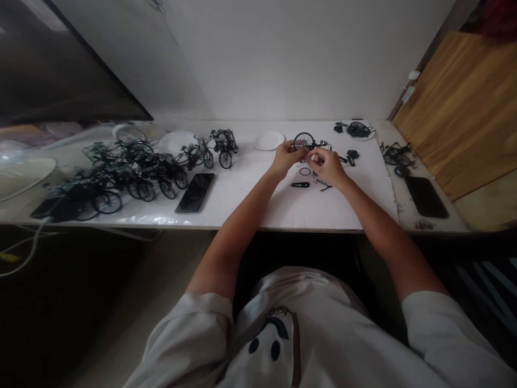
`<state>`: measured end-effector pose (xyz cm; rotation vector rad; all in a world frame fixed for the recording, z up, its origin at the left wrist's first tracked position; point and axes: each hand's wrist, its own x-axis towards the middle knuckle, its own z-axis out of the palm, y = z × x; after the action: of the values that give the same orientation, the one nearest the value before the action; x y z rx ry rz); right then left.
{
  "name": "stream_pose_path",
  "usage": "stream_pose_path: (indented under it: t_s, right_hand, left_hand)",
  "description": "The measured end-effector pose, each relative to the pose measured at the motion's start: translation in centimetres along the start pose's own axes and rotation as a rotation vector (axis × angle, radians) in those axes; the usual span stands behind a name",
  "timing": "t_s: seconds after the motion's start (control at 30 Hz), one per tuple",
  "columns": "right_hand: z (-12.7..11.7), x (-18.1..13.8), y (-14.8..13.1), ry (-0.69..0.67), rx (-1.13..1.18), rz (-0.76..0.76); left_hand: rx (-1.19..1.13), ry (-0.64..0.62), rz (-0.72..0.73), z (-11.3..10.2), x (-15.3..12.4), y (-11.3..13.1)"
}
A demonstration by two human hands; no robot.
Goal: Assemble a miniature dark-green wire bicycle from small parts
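My left hand (286, 157) and my right hand (328, 165) meet above the white table (250, 199), both pinched on a small black model bicycle (310, 143). Its spoked wheel shows just above my left fingers, and the frame runs right toward my right fingers. Loose black parts (299, 185) lie on the table just under my hands, among them a small ring (305, 171) and a thin bent piece (324, 186).
Several finished black model bicycles (133, 172) crowd the table's left side. A dark phone (196, 192) lies left of my arms, another phone (426, 196) at the right. A white dish (269, 140), more black parts (357, 129) and a wooden panel (464, 108) sit beyond.
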<state>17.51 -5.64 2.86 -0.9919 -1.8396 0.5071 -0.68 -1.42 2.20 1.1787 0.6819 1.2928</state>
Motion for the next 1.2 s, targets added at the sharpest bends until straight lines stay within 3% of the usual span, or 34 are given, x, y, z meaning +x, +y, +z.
stream_pose_path:
  t_s: [1.2]
  right_hand:
    - [0.04,-0.06,0.25,-0.139,-0.075,0.047]
  left_hand:
    - [0.056,-0.020,0.000,0.22,-0.17,0.25]
